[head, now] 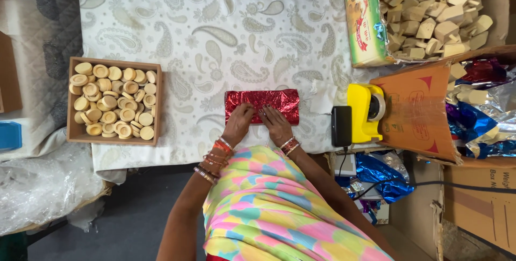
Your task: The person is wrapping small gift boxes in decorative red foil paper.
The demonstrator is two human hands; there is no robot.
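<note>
Red foil packet [262, 105] flat under spread fingers of left hand [238, 123] and right hand [276, 124], both pressing its near edge.

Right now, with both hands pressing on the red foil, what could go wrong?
1. The red foil wrap looks thin and crinkled; hard pressure from the left hand or the right hand could tear it.
2. The white paper scrap lies at the foil's right end and might get caught in a fold.
3. The yellow tape dispenser sits near the right elbow's path and could be knocked.
</note>
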